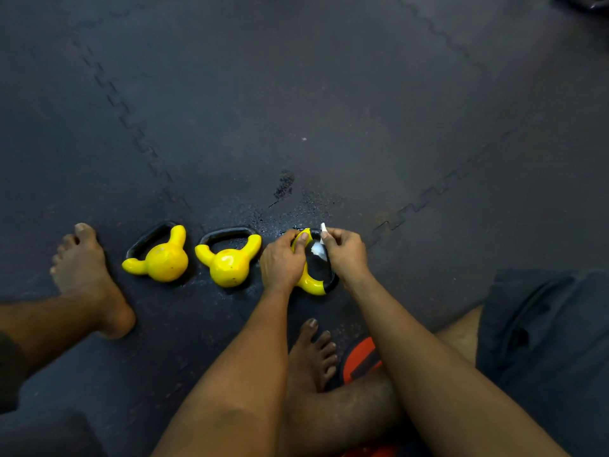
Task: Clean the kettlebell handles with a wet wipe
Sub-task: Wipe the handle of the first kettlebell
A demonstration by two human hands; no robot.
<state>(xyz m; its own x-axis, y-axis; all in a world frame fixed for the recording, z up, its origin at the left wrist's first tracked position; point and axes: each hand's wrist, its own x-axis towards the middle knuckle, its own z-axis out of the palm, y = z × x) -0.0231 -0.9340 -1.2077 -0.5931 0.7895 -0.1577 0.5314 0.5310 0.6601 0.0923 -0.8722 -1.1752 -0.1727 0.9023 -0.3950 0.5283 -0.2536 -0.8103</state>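
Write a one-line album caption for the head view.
The left hand steadies a yellow kettlebell while the right hand holds a wipe on its handle; two other kettlebells lie beside it.

No text, label, brand, number or sign can be read anywhere in the frame. The yellow kettlebells (164, 260) in the lower middle show only plain paint with small scuffs. The orange and black thing (361, 357) at the lower centre right has dark marks, but it is too hidden to tell whether they are lettering.
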